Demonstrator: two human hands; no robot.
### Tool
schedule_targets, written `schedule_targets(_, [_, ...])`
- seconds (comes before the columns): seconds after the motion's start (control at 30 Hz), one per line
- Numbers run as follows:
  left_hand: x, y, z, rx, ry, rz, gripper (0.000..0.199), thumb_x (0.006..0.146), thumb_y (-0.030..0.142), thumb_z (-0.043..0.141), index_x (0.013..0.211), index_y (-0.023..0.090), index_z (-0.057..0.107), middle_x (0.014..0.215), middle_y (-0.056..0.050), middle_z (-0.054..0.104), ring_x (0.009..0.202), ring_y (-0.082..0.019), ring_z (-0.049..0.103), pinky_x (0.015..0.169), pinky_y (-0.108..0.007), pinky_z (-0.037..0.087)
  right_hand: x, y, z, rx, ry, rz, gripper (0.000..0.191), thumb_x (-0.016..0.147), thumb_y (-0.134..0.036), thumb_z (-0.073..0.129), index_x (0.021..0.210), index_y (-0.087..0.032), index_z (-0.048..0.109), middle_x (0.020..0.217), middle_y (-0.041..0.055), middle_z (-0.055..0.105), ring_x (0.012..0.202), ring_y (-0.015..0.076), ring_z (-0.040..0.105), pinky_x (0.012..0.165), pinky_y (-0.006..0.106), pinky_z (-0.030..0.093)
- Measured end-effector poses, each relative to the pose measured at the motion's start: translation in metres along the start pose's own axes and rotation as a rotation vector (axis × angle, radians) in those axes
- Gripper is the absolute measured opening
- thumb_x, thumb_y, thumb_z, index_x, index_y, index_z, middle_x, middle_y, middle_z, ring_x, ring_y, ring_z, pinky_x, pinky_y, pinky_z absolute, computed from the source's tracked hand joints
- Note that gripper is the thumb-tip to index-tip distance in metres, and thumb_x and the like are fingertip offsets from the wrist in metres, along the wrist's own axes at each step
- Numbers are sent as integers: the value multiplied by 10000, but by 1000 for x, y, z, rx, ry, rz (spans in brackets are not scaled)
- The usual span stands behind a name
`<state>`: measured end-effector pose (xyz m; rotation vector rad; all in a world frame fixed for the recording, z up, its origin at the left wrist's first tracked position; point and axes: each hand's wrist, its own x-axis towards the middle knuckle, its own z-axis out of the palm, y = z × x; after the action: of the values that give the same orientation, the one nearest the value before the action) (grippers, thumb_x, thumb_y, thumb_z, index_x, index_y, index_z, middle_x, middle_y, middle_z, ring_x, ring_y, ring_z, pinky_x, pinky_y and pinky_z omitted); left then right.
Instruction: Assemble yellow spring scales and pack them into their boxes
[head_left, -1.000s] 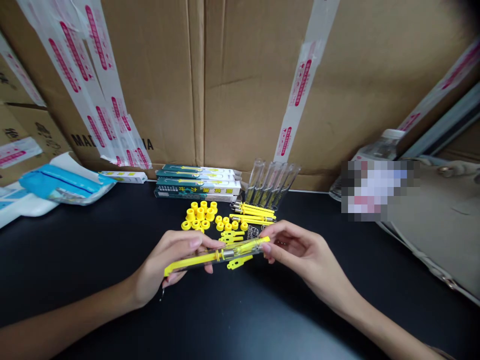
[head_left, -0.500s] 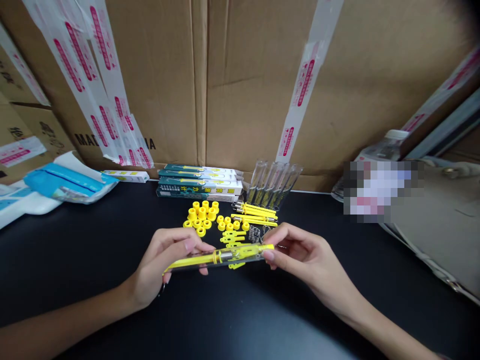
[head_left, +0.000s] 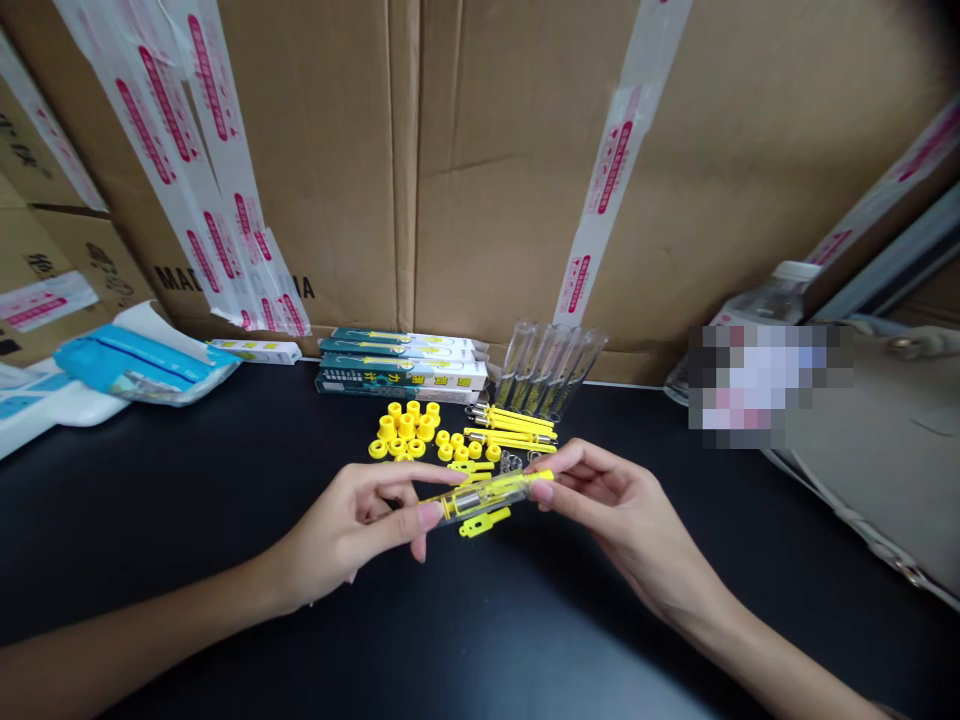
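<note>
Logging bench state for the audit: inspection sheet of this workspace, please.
surface: black table
job's things: clear tube, yellow clip just below it; nearby yellow rings, yellow rods, springs, upright tubes, boxes
clutter: blue packet, water bottle
hands: left hand and right hand both hold the clear tube
cables: nothing seen
surroundings: taped cartons

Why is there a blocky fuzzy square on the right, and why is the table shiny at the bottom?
In the head view, a blocky pixelated square hides what lies beneath; pale glare streaks the black tabletop; the clear yellow-trimmed plastic tube between the left hand and right hand looks sharp.
</note>
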<state>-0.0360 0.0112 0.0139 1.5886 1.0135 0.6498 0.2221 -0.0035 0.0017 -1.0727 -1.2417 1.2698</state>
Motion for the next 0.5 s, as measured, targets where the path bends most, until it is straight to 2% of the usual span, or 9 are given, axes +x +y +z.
schedule_targets(0.23, [-4,8,0,-68,69,-42,401,843,442,668,1139,194,775,562,-1,640,380,-53,339,307,-134,242,-1,-2,3,86,13,-41,241,689,-244,899,880,-228,754,852,-6,727,800,123,658,776,197,543])
schedule_targets(0.5, [-5,10,1,-74,80,-40,363,819,398,685,1090,185,798,533,-1,625,365,-44,343,307,-134,223,-4,-4,3,-32,-7,-72,151,707,-269,882,810,-222,782,806,-5,728,734,114,651,701,176,536])
